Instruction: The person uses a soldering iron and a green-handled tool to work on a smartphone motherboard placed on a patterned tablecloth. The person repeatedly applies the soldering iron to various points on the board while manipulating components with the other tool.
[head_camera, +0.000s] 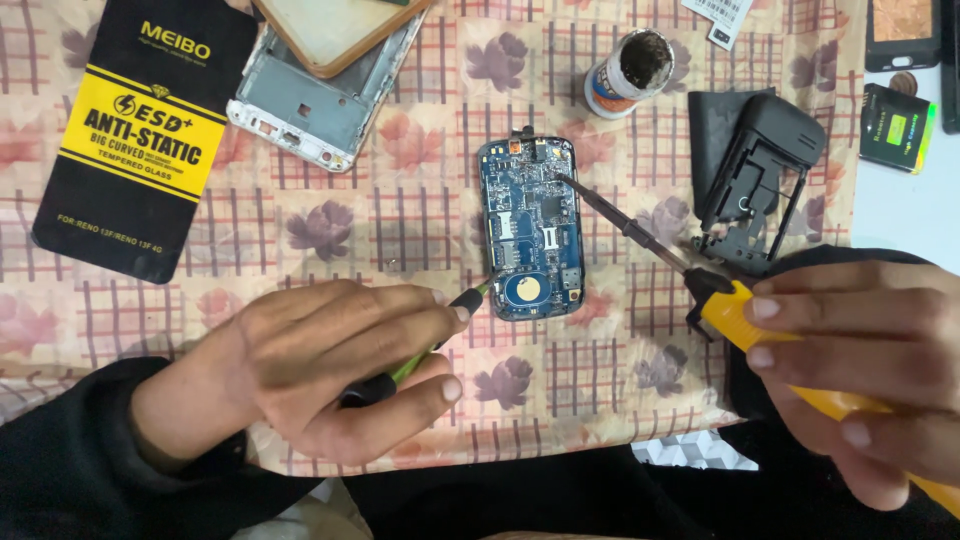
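The left hand (330, 365) is curled tight around a green-and-black screwdriver (420, 355), its tip touching the lower left edge of a blue circuit board (532, 240). The right hand (860, 365) is closed around the yellow handle of a soldering iron (700, 285), whose tip rests on the board's upper right part. The board lies flat on the bench's checked cloth (400, 200), between the 2 hands and just beyond them. A black phone housing (755, 170) sits just beyond the right hand; a small open pot (628, 72) stands farther off.

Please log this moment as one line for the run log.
left hand: green screwdriver steadying circuit board | right hand: yellow soldering iron, tip on board
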